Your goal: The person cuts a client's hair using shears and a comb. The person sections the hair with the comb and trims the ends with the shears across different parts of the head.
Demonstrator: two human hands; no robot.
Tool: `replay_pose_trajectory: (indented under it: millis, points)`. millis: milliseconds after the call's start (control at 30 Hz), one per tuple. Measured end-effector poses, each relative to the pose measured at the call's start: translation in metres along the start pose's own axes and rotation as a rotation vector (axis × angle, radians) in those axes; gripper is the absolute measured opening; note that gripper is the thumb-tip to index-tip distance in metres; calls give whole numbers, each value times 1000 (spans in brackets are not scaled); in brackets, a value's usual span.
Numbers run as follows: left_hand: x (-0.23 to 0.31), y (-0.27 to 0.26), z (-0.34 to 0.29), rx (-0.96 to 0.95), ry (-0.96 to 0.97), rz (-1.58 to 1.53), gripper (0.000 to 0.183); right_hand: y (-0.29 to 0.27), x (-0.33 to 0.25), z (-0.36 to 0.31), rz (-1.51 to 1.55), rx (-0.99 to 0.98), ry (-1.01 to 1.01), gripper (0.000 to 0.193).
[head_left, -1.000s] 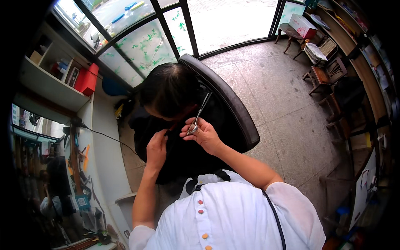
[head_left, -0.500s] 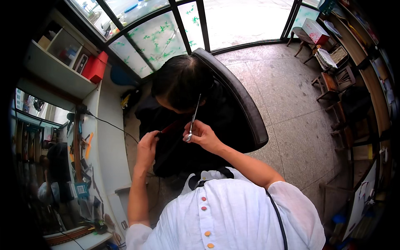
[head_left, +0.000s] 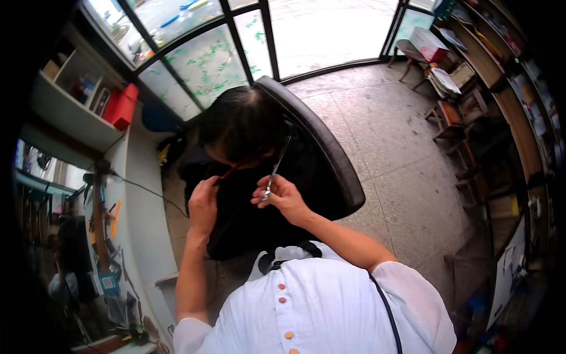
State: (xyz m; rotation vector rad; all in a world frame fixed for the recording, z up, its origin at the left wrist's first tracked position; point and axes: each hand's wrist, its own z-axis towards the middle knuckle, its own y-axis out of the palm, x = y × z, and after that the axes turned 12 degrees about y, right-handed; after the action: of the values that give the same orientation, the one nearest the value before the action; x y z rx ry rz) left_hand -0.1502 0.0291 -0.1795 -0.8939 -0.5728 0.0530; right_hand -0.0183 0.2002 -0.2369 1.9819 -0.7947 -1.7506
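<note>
A person with dark hair [head_left: 244, 118] sits in front of me, draped in a black cape [head_left: 236, 218], in a chair with a dark padded back [head_left: 330, 141]. My left hand [head_left: 203, 203] is closed on a slim reddish comb [head_left: 232, 169], which reaches toward the side of the head near the ear. In my right hand [head_left: 282, 197] I hold scissors [head_left: 276, 168] by the finger loops. Their long blades point up and away beside the head, the tips near the hair at the nape. Whether the blades touch hair I cannot tell.
To the left runs a white counter [head_left: 144, 218] beneath a mirror [head_left: 65, 236], with a black cord [head_left: 150, 192] hanging across. A red box [head_left: 121, 106] sits on the shelf above. Wooden chairs [head_left: 448, 118] and shelves line the right side; a glass door frame stands ahead.
The comb has risen toward the side of the head. The scissors have tilted further right, their tips now beside the nape. The whole view has shifted slightly.
</note>
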Motion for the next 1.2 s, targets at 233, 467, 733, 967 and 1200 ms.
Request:
replay_pose_trajectory:
  millis: [233, 467, 733, 967, 1200]
  points:
    - [4, -5, -14, -205, 6, -7, 22, 16, -8, -8, -144, -178, 141, 30]
    - [-1, -19, -14, -136, -32, -79, 22, -4, -21, 6, 59, -82, 69, 22]
    - [24, -13, 20, 82, 24, -52, 21, -17, -16, 1, 149, -161, 75, 27]
    - [32, 1, 12, -30, 55, 61, 20, -13, -20, -9, 308, -67, 27, 27]
    - [33, -16, -10, -274, 5, 78, 22, 3, -29, -17, -82, -247, 148, 31]
